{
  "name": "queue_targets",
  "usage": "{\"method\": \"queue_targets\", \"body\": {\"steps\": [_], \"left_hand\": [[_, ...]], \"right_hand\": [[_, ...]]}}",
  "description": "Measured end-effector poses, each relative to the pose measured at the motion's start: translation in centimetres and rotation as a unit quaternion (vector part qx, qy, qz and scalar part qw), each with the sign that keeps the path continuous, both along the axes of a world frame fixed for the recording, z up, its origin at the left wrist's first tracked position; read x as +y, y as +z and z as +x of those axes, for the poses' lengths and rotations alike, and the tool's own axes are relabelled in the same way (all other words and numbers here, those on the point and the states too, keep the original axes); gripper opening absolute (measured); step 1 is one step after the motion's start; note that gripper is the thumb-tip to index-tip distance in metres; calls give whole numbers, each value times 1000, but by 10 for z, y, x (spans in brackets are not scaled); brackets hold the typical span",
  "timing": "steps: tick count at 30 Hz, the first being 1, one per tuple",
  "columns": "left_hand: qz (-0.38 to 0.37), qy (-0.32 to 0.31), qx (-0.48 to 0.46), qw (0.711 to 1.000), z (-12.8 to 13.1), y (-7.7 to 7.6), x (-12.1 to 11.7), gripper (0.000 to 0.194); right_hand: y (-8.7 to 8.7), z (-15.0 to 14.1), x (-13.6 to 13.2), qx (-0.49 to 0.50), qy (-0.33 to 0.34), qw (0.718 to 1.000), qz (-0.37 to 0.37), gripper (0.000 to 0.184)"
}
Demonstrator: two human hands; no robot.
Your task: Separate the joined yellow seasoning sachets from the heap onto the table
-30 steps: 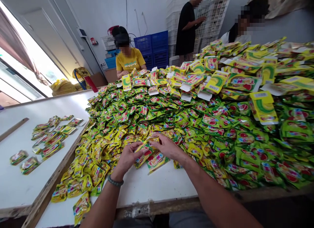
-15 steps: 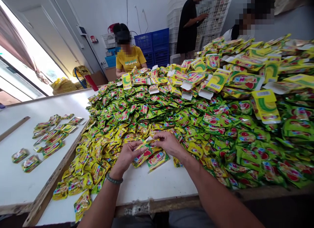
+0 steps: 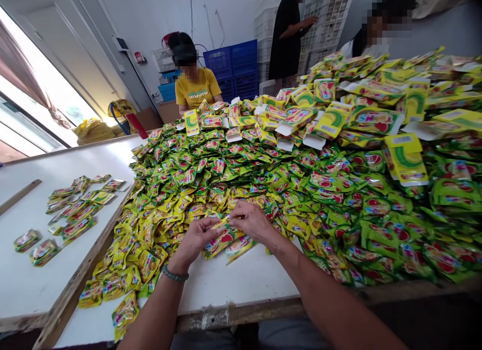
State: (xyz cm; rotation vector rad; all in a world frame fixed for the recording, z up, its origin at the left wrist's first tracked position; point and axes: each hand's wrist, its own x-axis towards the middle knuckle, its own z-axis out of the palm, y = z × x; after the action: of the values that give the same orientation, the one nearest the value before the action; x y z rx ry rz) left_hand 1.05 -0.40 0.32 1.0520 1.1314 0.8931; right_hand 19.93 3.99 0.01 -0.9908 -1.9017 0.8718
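My left hand [image 3: 193,243] grips a small yellow-green printed carton [image 3: 219,243] with a watermelon picture, thumb across its front. At the carton's upper end, the fingers of my right hand [image 3: 253,221] are pinched together on its edge; the fingertips are partly hidden. A second carton [image 3: 239,248] of like print lies just under and right of the held one, partly covered by my right hand. Close behind both hands rises a heap of yellow sachets [image 3: 165,204] and green sachets [image 3: 339,189] with fruit prints.
Opened cartons [image 3: 331,120] with white flaps lie on top of the heap. Left of a wooden strip [image 3: 90,259], filled cartons [image 3: 77,229] rest on the white table [image 3: 26,284]. Across the heap sits a person in a yellow shirt [image 3: 198,91]; two others are further right.
My right hand has shifted slightly left and down along the carton's upper end, covering more of the second carton. The white flap seen there earlier is now mostly hidden.
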Motion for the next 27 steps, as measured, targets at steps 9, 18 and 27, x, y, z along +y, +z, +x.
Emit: {"method": "queue_targets", "body": {"steps": [9, 18, 27], "left_hand": [[-6, 47, -65, 997, 4, 6, 2, 32], [-5, 61, -49, 997, 7, 3, 1, 36], [37, 128, 232, 964, -62, 75, -14, 53]], "right_hand": [[10, -3, -6, 147, -12, 975, -165, 43], [14, -8, -15, 119, 72, 965, -222, 45], [16, 7, -5, 213, 0, 956, -202, 25]]}}
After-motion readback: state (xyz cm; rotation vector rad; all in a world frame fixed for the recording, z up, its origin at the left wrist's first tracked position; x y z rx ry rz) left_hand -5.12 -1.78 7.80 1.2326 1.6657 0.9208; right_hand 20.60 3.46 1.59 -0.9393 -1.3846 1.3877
